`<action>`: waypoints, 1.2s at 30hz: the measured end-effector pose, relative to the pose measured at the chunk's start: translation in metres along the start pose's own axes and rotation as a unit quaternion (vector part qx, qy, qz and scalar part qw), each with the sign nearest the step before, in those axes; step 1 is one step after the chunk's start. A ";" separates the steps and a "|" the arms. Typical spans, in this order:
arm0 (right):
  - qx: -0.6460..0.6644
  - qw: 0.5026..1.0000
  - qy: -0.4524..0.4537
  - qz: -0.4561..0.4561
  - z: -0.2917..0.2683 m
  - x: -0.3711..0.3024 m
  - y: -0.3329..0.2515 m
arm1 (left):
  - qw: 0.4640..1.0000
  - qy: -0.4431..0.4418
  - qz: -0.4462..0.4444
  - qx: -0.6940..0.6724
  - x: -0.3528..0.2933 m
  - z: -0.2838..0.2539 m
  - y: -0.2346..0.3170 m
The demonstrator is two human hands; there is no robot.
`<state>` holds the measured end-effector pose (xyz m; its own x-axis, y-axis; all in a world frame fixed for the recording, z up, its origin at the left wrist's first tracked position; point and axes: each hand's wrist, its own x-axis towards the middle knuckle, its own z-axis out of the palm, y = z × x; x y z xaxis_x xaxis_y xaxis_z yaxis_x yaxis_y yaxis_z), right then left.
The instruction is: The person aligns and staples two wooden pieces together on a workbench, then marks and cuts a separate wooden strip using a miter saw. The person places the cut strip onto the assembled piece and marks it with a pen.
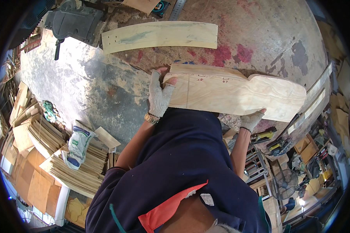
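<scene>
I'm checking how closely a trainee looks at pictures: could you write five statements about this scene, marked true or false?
1. The left hand and right hand both hold a pale wooden workpiece. True.
2. The watch is worn on the right arm. False: it is on the left arm.
3. A curved pale strip lies beyond the workpiece, apart from it. True.
4. A fan stands at the picture's upper left. False: it is at the lower right.
5. Red marks show on the workpiece. True.
</scene>
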<state>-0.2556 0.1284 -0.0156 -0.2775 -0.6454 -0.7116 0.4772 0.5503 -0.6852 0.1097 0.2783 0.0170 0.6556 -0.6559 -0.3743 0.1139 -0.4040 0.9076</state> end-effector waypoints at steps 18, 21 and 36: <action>0.020 0.999 -0.038 -0.010 -0.001 0.000 0.004 | 0.998 0.012 -0.003 0.061 -0.001 0.001 0.012; 0.012 0.999 -0.029 -0.022 0.002 -0.001 0.005 | 0.996 0.009 0.021 0.086 -0.001 0.000 0.014; 0.002 0.999 -0.041 -0.027 0.005 -0.003 0.004 | 0.997 0.002 0.024 0.079 0.001 0.000 0.013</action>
<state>-0.2483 0.1296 -0.0160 -0.2338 -0.7154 -0.6584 0.4664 0.5117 -0.7216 0.1118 0.2724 0.0286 0.6602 -0.6743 -0.3309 -0.0365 -0.4688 0.8825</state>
